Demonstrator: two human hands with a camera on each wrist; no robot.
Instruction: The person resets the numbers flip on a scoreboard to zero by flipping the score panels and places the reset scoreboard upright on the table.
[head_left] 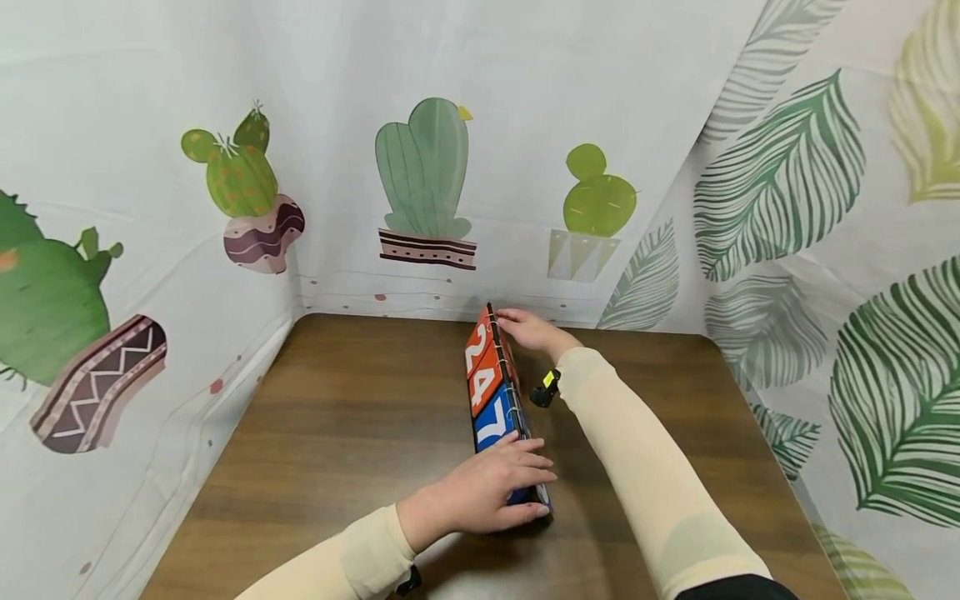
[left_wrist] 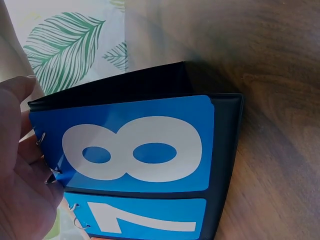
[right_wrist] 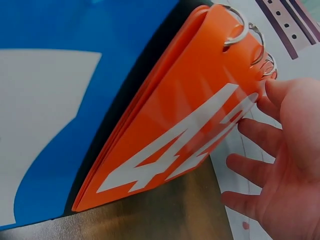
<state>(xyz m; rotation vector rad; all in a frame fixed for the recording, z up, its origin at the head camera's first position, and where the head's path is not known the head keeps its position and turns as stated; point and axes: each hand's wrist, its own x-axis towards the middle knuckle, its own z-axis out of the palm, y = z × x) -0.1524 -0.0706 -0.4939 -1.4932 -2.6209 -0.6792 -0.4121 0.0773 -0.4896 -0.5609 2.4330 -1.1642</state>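
A flip scoreboard (head_left: 483,379) with number cards on metal rings stands like a tent on the table, its ridge running away from me. Orange cards (right_wrist: 165,120) with white digits are at the far end; blue cards (left_wrist: 135,145) showing 8 and 7 are at the near end. My left hand (head_left: 491,487) lies over the near end of the ridge, fingers extended across it. At the far end, my right hand (head_left: 532,329) touches the ridge near the last rings (right_wrist: 270,65), its other fingers spread beside the cards. Black backing (left_wrist: 230,135) shows behind the blue cards.
The scoreboard stands on a brown wood-grain table (head_left: 345,400). Behind it hangs a white cloth (head_left: 322,167) printed with cacti, and a leaf-patterned cloth (head_left: 795,333) hangs along the right. A dark wrist strap (head_left: 545,389) sits on my right forearm.
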